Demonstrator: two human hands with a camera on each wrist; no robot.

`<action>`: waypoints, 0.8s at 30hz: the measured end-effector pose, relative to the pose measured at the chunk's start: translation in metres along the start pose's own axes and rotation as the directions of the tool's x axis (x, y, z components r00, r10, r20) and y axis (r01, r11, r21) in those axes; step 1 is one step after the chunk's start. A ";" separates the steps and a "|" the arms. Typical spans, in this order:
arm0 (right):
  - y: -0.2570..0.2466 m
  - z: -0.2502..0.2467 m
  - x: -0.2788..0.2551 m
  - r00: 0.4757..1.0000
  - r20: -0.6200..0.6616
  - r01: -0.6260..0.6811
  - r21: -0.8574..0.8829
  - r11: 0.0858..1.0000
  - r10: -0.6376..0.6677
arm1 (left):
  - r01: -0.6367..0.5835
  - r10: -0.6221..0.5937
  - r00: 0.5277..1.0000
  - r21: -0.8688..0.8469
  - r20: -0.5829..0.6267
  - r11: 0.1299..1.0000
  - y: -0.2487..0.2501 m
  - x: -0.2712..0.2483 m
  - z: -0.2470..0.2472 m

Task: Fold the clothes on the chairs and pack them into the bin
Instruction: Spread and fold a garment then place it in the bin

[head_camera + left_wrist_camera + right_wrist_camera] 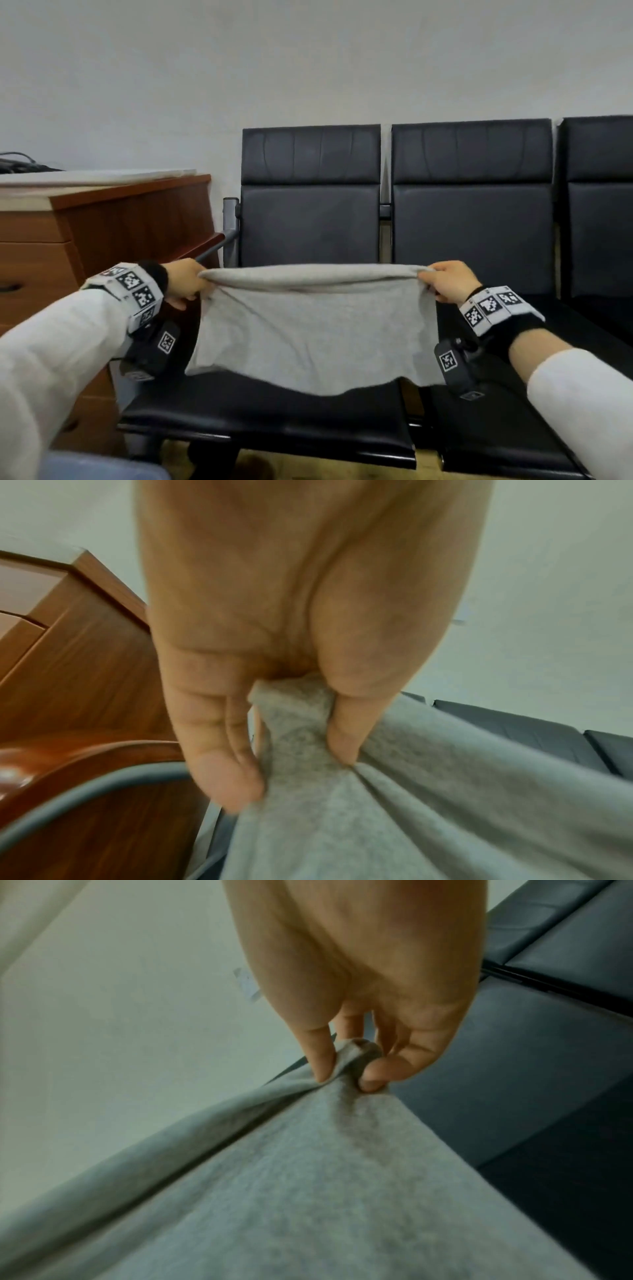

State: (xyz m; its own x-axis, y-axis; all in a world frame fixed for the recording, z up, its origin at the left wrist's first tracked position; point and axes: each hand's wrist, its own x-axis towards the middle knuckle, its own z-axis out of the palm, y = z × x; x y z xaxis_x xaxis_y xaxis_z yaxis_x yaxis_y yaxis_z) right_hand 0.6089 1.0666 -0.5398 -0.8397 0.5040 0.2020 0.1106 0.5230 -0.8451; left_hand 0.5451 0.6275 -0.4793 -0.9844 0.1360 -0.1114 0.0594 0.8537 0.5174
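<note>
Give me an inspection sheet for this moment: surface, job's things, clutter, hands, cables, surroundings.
Surface: black chairs in a row; the visible seats are bare.
Job's things: grey garment held up by its top edge over the seat, lower edge hanging free; no bin in view.
Clutter: nothing seen.
Hands: left hand pinches the garment's left corner; right hand pinches the right corner.
Cables: dark cables on top of the cabinet, far left.
Surroundings: wooden cabinet with drawers left of the chairs; plain wall behind.
</note>
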 end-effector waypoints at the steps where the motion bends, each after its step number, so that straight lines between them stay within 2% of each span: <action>1: -0.002 0.001 0.003 1.000 0.013 -0.021 -0.001 1.000 0.021 | 0.028 -0.028 1.000 0.029 0.009 0.999 0.004 0.002 -0.002; 2: -0.007 0.002 0.006 1.000 0.011 -0.018 0.023 1.000 0.018 | 0.034 -0.033 0.999 0.042 -0.019 0.999 0.007 0.005 -0.004; 4: -0.018 0.003 0.013 0.999 -0.019 0.052 0.110 0.993 -0.050 | 0.004 -0.002 0.987 0.014 -0.160 1.000 0.012 0.014 -0.008; 7: -0.032 0.002 0.016 0.979 -0.111 0.196 0.246 0.949 -0.174 | -0.098 0.110 0.896 0.050 -0.430 0.994 0.018 0.025 -0.012; 9: -0.029 0.005 0.010 0.965 -0.107 0.259 0.235 0.937 -0.240 | -0.181 0.194 0.853 0.073 -0.484 0.981 0.018 0.026 -0.006; 11: -0.014 0.014 -0.002 0.967 -0.054 0.253 0.151 0.956 -0.248 | -0.237 0.228 0.866 0.035 -0.445 0.971 0.006 0.023 0.008; 12: -0.002 0.020 -0.010 0.972 -0.009 0.234 0.091 0.968 -0.235 | -0.226 0.231 0.898 0.057 -0.374 0.972 -0.005 0.024 0.019; 13: 0.011 0.025 -0.018 0.977 0.060 0.206 0.009 0.978 -0.206 | -0.206 0.227 0.942 0.109 -0.249 0.973 -0.016 0.025 0.031; 14: 0.023 0.031 -0.026 0.974 0.167 0.173 -0.097 0.980 -0.156 | -0.163 0.174 0.983 0.166 -0.054 0.973 -0.029 0.026 0.043; 15: 0.035 0.035 -0.033 0.951 0.302 0.140 -0.212 0.967 -0.072 | -0.124 0.086 0.983 0.234 0.165 0.964 -0.038 0.026 0.055; 16: 0.043 0.038 -0.038 0.904 0.426 0.118 -0.317 0.941 0.030 | -0.052 -0.045 0.945 0.286 0.324 0.957 -0.044 0.025 0.064; 17: 0.049 0.042 -0.035 0.860 0.497 0.101 -0.382 0.919 0.112 | 0.012 -0.141 0.902 0.302 0.408 0.953 -0.051 0.030 0.071; 18: 0.052 0.043 -0.030 0.850 0.508 0.082 -0.395 0.915 0.143 | 0.055 -0.177 0.896 0.293 0.408 0.955 -0.055 0.038 0.074; 19: 0.052 0.045 -0.020 0.870 0.477 0.061 -0.363 0.930 0.129 | 0.063 -0.162 0.918 0.270 0.361 0.961 -0.058 0.052 0.077; 21: 0.050 0.051 0.001 0.938 0.337 0.013 -0.269 0.963 0.081 | 0.061 -0.116 0.976 0.276 0.185 0.959 -0.055 0.074 0.076; 23: 0.047 0.064 0.017 0.945 0.314 -0.009 -0.260 0.965 0.094 | 0.068 -0.088 0.994 0.271 0.062 0.960 -0.052 0.098 0.082; 24: 0.048 0.072 0.025 0.935 0.337 -0.010 -0.296 0.955 0.114 | 0.061 -0.077 0.996 0.252 0.054 0.966 -0.053 0.111 0.088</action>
State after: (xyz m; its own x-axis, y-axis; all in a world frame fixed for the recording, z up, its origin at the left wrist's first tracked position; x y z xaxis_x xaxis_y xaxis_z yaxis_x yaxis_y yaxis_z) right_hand 0.5546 1.0547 -0.6112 -0.9513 0.2990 -0.0744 0.2713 0.6984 -0.6623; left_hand 0.4471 0.6415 -0.5934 -0.9756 0.0968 -0.1970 0.0389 0.9595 0.2791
